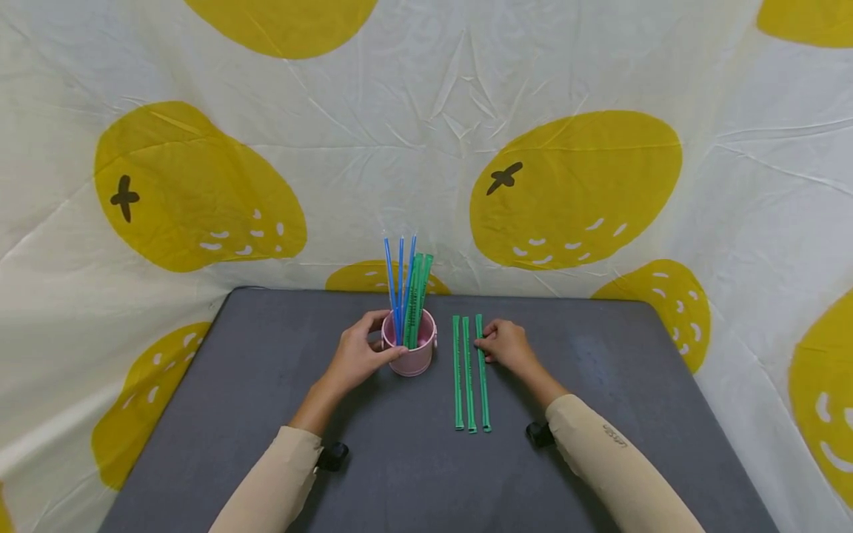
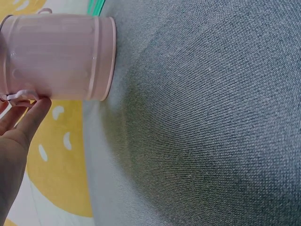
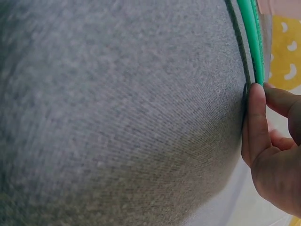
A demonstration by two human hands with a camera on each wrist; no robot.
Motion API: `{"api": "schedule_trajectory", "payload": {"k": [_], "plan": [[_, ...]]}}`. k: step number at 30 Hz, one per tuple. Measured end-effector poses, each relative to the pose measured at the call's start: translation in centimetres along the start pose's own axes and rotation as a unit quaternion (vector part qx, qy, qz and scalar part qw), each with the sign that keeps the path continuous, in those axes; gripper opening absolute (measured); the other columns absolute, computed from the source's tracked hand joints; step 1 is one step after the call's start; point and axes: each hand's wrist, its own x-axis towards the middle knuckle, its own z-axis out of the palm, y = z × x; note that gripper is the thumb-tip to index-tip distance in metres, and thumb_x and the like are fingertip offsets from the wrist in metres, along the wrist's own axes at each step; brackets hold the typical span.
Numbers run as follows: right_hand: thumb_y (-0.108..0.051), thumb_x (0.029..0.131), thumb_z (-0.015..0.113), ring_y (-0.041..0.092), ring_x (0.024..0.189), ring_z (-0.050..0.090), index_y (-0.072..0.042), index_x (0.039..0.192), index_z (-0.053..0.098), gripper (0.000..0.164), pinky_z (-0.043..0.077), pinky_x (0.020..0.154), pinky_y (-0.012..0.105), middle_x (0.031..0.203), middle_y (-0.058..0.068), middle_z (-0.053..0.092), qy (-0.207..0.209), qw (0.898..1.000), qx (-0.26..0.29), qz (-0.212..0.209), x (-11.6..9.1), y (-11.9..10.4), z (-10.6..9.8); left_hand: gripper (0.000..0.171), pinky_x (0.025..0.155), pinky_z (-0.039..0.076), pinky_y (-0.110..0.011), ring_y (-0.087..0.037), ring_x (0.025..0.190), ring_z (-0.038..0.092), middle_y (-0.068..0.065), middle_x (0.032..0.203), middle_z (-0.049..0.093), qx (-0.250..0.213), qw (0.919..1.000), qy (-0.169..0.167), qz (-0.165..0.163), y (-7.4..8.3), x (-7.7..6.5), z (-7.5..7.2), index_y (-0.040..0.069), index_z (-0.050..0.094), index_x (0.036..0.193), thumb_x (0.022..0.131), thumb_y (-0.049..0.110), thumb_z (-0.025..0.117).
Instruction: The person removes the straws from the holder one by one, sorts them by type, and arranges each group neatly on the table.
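A small pink bucket (image 1: pixel 415 363) stands on the table, with several blue straws (image 1: pixel 389 270) and green-wrapped straws (image 1: pixel 420 296) upright in it. My left hand (image 1: pixel 356 357) holds the bucket by its left side, thumb on the near rim. In the left wrist view, fingers (image 2: pixel 37 115) rest by the handle joint of the bucket (image 2: pixel 56 56). To the right of the bucket lie three green-wrapped straws side by side. My right hand (image 1: pixel 508 346) pinches the rightmost green straw (image 1: pixel 484 396) near its far end. The right wrist view shows that straw (image 3: pixel 254 42) between thumb and fingertips, its dark shadow beside it.
Left of the pinched straw lie the other two, an outer green straw (image 1: pixel 457 385) and a middle one (image 1: pixel 469 385). All stand on a dark grey table (image 1: pixel 413 474). A white cloth with yellow fruit prints (image 1: pixel 400 185) hangs behind the table's far edge.
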Motion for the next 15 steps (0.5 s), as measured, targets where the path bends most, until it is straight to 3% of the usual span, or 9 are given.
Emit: {"api": "schedule_trajectory", "payload": {"k": [15], "plan": [[-0.014,0.089,0.082,0.013,0.054,0.068,0.004,0.104,0.065,0.029,0.059,0.052,0.027,0.081,0.010,0.073,0.012,0.999,-0.050,0.000,-0.06,-0.56,0.74,0.074,0.091,0.061,-0.039,-0.030,0.122,0.065,-0.014,0.131,0.066,0.011,0.9999,-0.001,-0.003,0.00,-0.01,0.03,0.010,0.056,0.139,0.078,0.030,0.093]]}}
